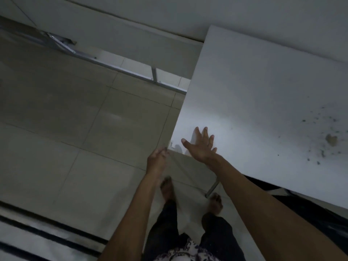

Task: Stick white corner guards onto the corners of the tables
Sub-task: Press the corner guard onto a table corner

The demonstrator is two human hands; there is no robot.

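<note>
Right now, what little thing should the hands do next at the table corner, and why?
Probably press the corner guard firmly with the left hand, whose fingertips are at that corner. The right hand lies flat and open on the white table, seemingly steadying it.

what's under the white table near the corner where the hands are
Under the white table show tiled floor, one metal leg, and a bare foot beside it. The tabletop covers everything farther in.

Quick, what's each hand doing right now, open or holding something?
Left hand: fingers curled at the table corner; whether it holds anything cannot be told.
Right hand: open, fingers spread over the table top.
</note>
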